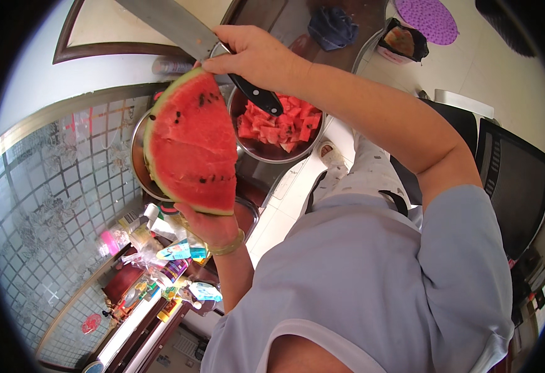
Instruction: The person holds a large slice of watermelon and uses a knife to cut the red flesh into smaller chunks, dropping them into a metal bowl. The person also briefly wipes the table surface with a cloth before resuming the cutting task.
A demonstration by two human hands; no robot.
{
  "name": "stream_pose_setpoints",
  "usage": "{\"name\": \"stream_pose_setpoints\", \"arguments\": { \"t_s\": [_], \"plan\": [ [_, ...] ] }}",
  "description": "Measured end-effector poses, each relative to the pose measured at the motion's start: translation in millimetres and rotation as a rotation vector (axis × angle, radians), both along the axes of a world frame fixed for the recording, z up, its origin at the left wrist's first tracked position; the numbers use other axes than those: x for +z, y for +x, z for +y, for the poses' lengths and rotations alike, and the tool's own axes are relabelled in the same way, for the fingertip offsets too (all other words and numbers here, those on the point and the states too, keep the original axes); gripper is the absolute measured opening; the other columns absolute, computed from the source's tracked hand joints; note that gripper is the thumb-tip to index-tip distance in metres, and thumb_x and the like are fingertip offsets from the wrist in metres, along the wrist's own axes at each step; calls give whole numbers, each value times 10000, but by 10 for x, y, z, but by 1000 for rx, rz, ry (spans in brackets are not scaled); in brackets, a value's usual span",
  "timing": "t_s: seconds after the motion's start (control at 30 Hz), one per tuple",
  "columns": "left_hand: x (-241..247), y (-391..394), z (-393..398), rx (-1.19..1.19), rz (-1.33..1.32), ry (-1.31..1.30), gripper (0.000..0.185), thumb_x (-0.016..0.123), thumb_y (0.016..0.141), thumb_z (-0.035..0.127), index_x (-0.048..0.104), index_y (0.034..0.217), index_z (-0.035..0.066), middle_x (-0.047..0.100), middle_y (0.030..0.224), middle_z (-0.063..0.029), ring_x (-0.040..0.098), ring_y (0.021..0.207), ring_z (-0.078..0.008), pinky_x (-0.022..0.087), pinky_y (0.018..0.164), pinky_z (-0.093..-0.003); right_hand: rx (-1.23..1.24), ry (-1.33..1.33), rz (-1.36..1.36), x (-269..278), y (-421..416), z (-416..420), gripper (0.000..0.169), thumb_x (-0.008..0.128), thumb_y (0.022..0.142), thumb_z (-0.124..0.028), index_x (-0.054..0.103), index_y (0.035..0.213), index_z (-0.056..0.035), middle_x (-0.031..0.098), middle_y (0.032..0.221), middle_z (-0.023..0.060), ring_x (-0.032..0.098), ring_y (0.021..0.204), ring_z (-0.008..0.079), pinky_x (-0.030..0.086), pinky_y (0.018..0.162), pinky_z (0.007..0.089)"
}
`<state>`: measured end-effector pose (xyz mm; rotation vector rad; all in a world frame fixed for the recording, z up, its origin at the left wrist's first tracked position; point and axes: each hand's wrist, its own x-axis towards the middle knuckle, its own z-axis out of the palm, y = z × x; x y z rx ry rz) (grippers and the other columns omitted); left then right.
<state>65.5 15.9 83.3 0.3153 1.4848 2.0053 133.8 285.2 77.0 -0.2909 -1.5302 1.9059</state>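
Observation:
My left hand (pixel 209 226), a bangle at its wrist, grips a large watermelon wedge (pixel 190 144) by its lower end. Red flesh with black seeds faces the camera, and a green rind runs along its left side. In my right hand (pixel 258 56) is a kitchen knife with a broad steel blade (pixel 165 23) and a black riveted handle (pixel 256 95). Fingers of that hand also touch the wedge's top corner. Right of the wedge stands a metal bowl (pixel 281 161) holding watermelon chunks (pixel 279 123). Another metal bowl (pixel 137 156) is partly hidden behind the wedge.
Packets and bottles (pixel 174 265) crowd the lower left beside a tiled-pattern glass panel (pixel 58 200). A dark blue cloth-like bundle (pixel 333 28) lies on the dark table (pixel 272 21). A lined bin (pixel 400 42) and black chairs (pixel 510 177) stand at right.

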Motion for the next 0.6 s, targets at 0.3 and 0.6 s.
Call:
{"name": "stream_pose_setpoints", "arguments": {
  "t_s": [0.3,0.6],
  "plan": [
    [107,28,94,2,-1,-18,662,432,908,551,269,1427,174,326,1453,-66,394,1274,-355,438,891,-628,13,-68,-26,-23,-56,29,278,586,844,-61,575,1109,19,651,995,60,596,943,99,458,868,249],
    [107,-26,-9,2,-74,48,657,463,902,532,284,1424,177,312,1463,-66,366,1292,-357,399,926,-643,31,-87,-40,13,-80,-7,275,584,841,-67,579,1104,13,653,993,58,595,942,101,453,868,246]
  ]
}}
